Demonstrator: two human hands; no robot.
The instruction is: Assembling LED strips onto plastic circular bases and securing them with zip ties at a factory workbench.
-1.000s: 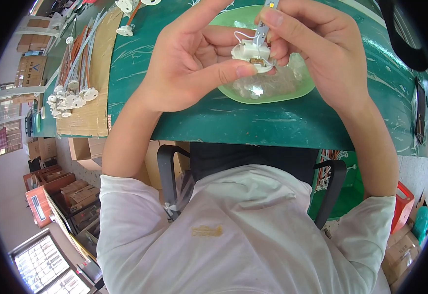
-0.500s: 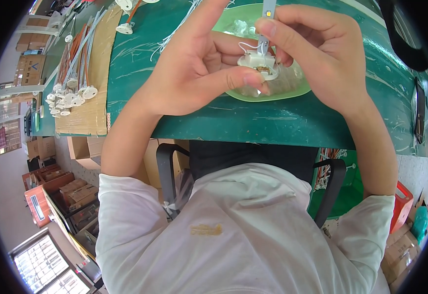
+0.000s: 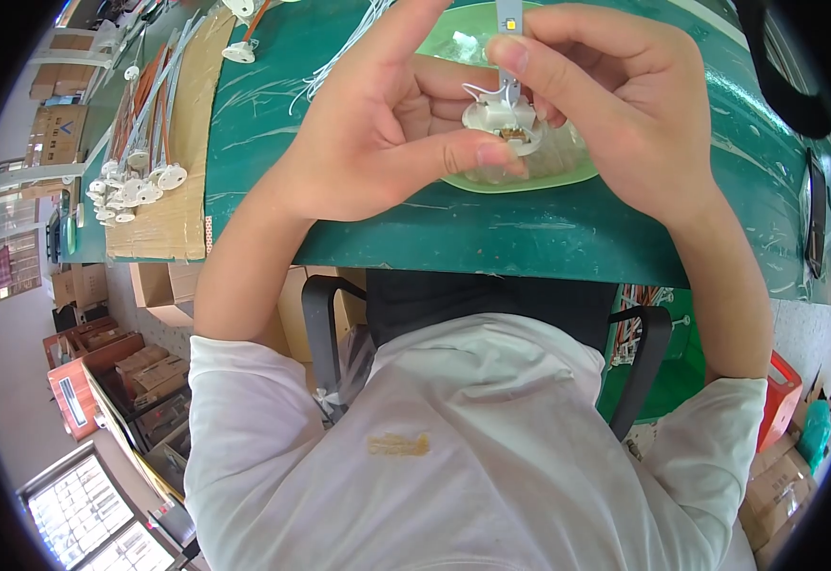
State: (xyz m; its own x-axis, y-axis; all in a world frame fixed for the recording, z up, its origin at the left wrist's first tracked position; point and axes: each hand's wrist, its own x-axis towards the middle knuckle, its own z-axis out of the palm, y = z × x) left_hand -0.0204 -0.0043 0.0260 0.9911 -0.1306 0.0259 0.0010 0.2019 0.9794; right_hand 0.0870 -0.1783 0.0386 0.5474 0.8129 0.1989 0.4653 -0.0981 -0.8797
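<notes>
Both hands [image 3: 491, 124] pinch white socket [image 3: 503, 122] over green tray [image 3: 529, 179].

Green table [image 3: 491, 233], surface scratched; near its front edge a pale green tray [image 3: 567, 176]; at the left end a cardboard sheet [image 3: 163, 205] lying flat, carrying a bundle of wired white sockets [image 3: 135, 181]; loose white wires [image 3: 349, 43] on the top behind; dark phone [image 3: 817, 214] flat at the right end.

Bare green table [image 3: 529, 228] near the edge; green tray [image 3: 548, 176] and wired sockets [image 3: 135, 181] crowd farther back
</notes>
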